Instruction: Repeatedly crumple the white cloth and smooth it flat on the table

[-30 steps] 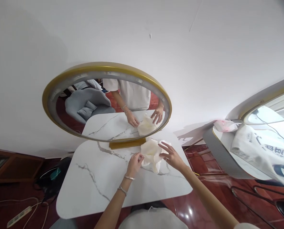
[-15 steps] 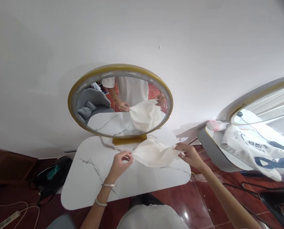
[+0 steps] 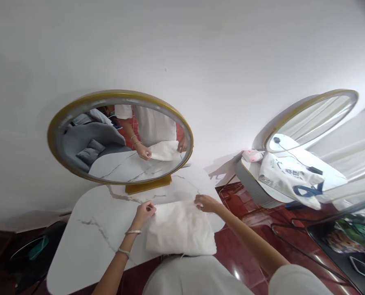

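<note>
A white cloth (image 3: 181, 229) is stretched between my hands, its near edge reaching the front of the white marbled table (image 3: 90, 246). My left hand (image 3: 145, 213) pinches its far left corner, fingers closed. At the far right corner, my right hand (image 3: 204, 203) grips the cloth between thumb and fingers. The cloth looks fairly flat, with soft wrinkles. Both hands and the cloth are reflected in the round gold-framed mirror (image 3: 124, 143) behind.
The mirror's gold base (image 3: 148, 185) stands at the table's back. To the right, a second table (image 3: 256, 184) carries a white bag (image 3: 288, 174) and a pink-and-white packet (image 3: 252, 155) beneath another mirror (image 3: 314, 123). A grey chair shows in reflection. A dark item (image 3: 38, 250) sits at lower left.
The cloth, hanging slack over the table before, has come down toward me and spread flatter. Both hands keep hold of its corners. My view has turned to the right.
</note>
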A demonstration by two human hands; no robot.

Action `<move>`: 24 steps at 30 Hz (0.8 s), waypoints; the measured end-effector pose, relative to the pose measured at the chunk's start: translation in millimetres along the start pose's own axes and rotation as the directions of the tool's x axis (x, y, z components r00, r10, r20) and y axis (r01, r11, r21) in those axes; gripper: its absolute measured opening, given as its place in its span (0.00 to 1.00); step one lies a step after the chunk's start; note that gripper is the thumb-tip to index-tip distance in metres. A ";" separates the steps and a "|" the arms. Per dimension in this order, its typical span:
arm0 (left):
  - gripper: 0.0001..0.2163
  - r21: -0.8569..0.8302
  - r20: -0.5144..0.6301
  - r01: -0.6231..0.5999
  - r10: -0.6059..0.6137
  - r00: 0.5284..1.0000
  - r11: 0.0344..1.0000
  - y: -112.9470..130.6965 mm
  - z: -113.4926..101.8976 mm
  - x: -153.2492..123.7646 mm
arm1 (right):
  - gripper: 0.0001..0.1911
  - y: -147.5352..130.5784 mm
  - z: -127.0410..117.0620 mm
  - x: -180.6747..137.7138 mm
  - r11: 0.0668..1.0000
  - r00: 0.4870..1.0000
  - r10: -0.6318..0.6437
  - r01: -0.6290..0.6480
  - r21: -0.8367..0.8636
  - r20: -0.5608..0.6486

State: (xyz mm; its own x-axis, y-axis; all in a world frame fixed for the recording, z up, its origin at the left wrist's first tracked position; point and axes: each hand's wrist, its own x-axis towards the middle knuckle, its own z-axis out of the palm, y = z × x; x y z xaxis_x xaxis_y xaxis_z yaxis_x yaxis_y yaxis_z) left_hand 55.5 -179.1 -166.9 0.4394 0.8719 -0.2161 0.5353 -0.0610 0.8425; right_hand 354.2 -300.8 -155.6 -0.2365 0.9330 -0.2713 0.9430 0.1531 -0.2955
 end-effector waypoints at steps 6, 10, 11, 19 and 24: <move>0.04 0.099 0.035 -0.019 0.015 0.999 0.995 4.6 16.0 4.7 | 0.22 -0.6 28.3 28.3 0.995 0.990 0.030 -0.017 -0.097 0.135; 0.04 0.189 0.033 -0.051 0.046 0.998 0.981 15.5 7.6 3.3 | 0.20 12.8 24.7 34.6 0.992 0.981 0.064 -0.042 -0.122 0.185; 0.04 0.199 0.026 -0.056 0.051 0.998 0.978 17.3 4.6 2.4 | 0.20 17.4 23.4 34.4 0.992 0.979 0.068 -0.046 -0.118 0.190; 0.05 0.203 0.023 -0.097 0.094 0.995 0.974 20.3 -13.5 -11.5 | 0.07 48.9 22.0 26.9 0.998 0.987 0.011 -0.020 0.051 0.161; 0.05 0.202 0.003 -0.073 0.074 0.997 0.977 14.0 -14.7 -16.5 | 0.05 56.0 25.7 22.2 0.970 0.998 0.067 -0.069 0.233 0.016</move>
State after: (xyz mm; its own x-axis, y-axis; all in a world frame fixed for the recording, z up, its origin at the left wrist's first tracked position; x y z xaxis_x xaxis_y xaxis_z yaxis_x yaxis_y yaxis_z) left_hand 45.1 -187.2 -144.3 0.4801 0.8634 -0.1551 0.6366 -0.2213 0.7388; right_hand 395.8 -279.9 -201.7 -0.1768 0.9356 -0.3056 0.8765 0.0084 -0.4813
